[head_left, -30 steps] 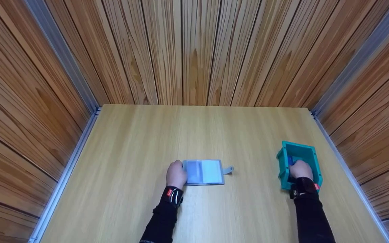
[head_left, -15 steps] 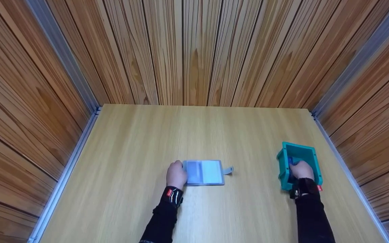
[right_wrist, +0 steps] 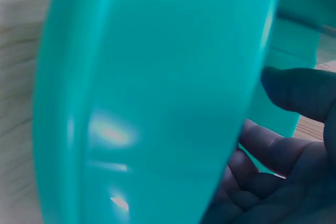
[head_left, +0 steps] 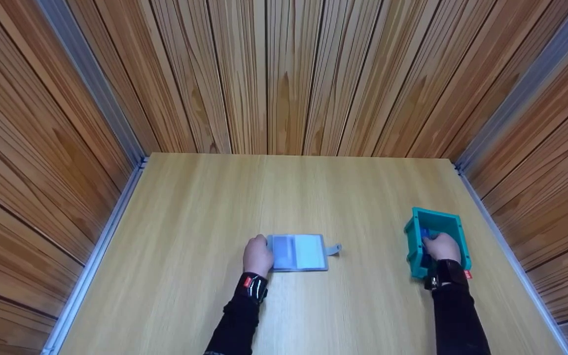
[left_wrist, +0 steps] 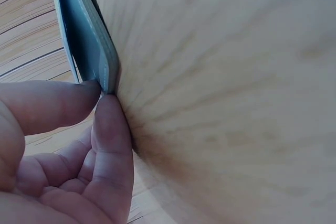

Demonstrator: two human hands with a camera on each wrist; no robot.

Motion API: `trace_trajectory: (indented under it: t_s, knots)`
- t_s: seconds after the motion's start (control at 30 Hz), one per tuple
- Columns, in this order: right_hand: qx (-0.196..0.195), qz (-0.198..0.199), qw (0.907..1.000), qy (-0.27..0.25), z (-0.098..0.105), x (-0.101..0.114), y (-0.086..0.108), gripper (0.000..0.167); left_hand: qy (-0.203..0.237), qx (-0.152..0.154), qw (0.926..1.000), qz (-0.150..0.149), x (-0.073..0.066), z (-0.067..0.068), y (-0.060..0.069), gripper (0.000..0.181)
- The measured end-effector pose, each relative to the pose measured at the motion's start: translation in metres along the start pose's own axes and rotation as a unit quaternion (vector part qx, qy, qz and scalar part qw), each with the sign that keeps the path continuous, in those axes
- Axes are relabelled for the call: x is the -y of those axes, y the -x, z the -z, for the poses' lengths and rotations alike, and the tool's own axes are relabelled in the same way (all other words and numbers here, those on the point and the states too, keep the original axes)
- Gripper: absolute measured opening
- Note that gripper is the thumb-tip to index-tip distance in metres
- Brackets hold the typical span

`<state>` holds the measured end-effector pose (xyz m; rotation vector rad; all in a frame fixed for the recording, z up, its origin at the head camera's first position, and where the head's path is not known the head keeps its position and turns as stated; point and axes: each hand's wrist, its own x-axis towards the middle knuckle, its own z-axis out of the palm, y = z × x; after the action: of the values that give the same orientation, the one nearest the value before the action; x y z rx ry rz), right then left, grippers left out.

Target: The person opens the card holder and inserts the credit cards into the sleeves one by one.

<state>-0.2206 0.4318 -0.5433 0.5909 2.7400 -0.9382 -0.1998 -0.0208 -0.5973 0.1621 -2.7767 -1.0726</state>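
Observation:
A light-blue card holder (head_left: 308, 252) lies opened flat on the table, its clear sleeves facing up and its snap strap (head_left: 333, 249) sticking out on the right. My left hand (head_left: 258, 255) pinches its left edge between thumb and forefinger; the left wrist view shows this grip on the cover's corner. At the right, my right hand (head_left: 442, 247) reaches down into a teal plastic bin (head_left: 438, 216). Something dark blue (head_left: 425, 233) sits inside, beside the thumb. In the right wrist view the thumb and forefinger stand apart, with the bin wall (right_wrist: 157, 77) partly hiding the fingers.
Wood-look panels (head_left: 289, 74) enclose the light wooden table (head_left: 284, 192) at the back and both sides. Metal rails run along the table's left edge (head_left: 91, 261) and right edge (head_left: 515, 261).
My right hand has shifted slightly to the right inside the bin, and more of the blue thing shows. The left hand and the card holder have stayed in place.

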Motion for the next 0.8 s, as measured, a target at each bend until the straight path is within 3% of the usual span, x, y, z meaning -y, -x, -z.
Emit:
trace_trajectory:
  t_s: [0.27,0.47,0.8]
  knots:
    - [-0.035,0.016,0.9991,0.014,0.0005,0.0016,0.0001,0.029,0.005,0.012,0.9998,0.013,-0.0009,0.0010,0.0001,0.007]
    - [-0.054,0.017,0.9984,0.007,-0.0009,0.0026,0.0008,0.043,-0.001,0.002,1.0000,0.002,-0.0006,0.0002,0.0004,0.005]
    - [-0.086,0.039,0.9955,0.005,-0.0043,0.0028,-0.0017,0.037,-0.005,-0.008,0.9999,-0.007,-0.0005,0.0004,0.0008,0.006]
